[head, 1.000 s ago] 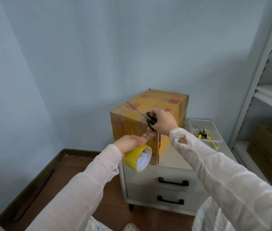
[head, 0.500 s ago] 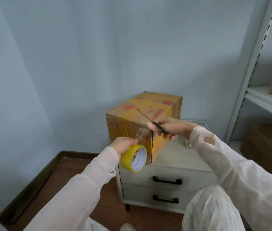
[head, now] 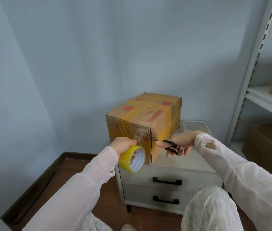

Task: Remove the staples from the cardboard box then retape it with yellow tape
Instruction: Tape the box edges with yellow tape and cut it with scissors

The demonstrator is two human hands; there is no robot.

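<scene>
Centre frame: a brown cardboard box (head: 148,112) banded with yellow tape stands on a white two-drawer cabinet (head: 198,179). The left hand (head: 123,145) grips a yellow tape roll (head: 132,160) at the box's front. The right hand (head: 182,143), fingers curled through black-handled scissors (head: 170,144), holds the blades at the drawn strip.

Open space above and left of cardboard box (head: 142,114); tray (head: 195,121), shelving upright (head: 253,71) to right.

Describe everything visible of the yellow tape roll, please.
The yellow tape roll is glossy, translucent tape on a white printed core. The left hand grips it from above, a fingertip inside the core. It hangs tilted before the cardboard box; a pulled strip runs up toward the box's front, where the scissors reach it.
</scene>
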